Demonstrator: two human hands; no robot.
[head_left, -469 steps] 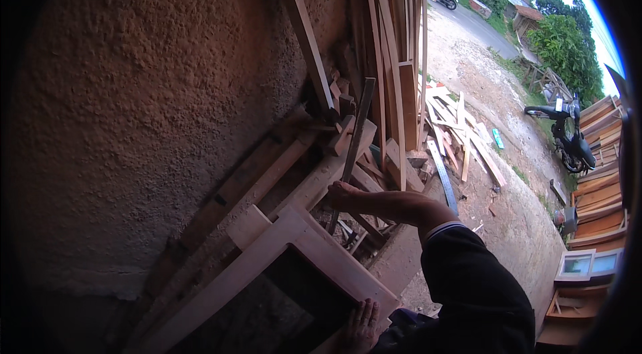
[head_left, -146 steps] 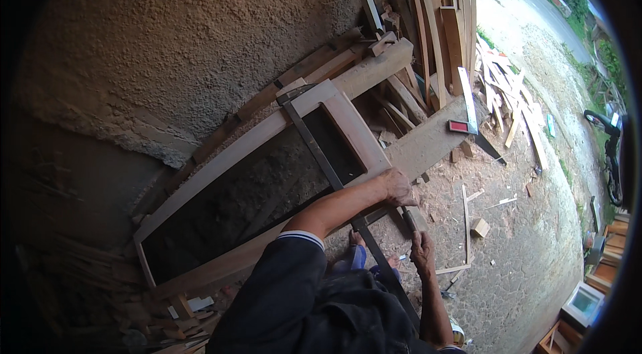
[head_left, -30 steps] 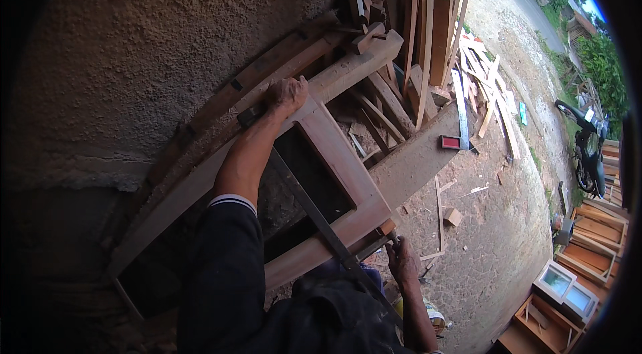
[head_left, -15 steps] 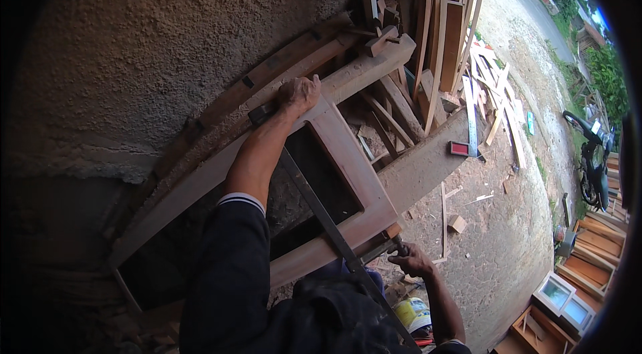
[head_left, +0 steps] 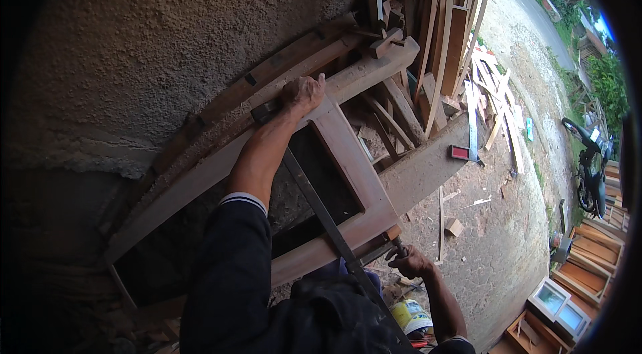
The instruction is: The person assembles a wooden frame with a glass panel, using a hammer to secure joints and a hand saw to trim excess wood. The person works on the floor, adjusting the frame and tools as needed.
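Note:
A pale wooden frame (head_left: 348,153) with dark openings lies tilted across a rough bench beam. Across it runs a dark metal bar clamp (head_left: 314,200), its far jaw (head_left: 265,112) at the frame's wall-side edge. My left hand (head_left: 304,94) is curled over the frame's far edge beside that jaw, thumb raised. At the near edge, a small wood block (head_left: 393,231) sits between the frame and the clamp's screw end. My right hand (head_left: 410,263) closes its fingers round the screw handle (head_left: 400,245) there. The forearm and dark sleeve of my left arm cover part of the frame.
A rough wall (head_left: 167,39) rises on the left. Long boards (head_left: 445,26) lean at the back, with scrap strips (head_left: 495,96) scattered beside them. On the bench plank (head_left: 428,163) lies a red-faced square (head_left: 460,152). A yellow and white bucket (head_left: 411,316) stands near my right forearm.
My right hand's fingers have shifted slightly around the screw handle. My left hand keeps its place on the frame; the whole view has moved a little.

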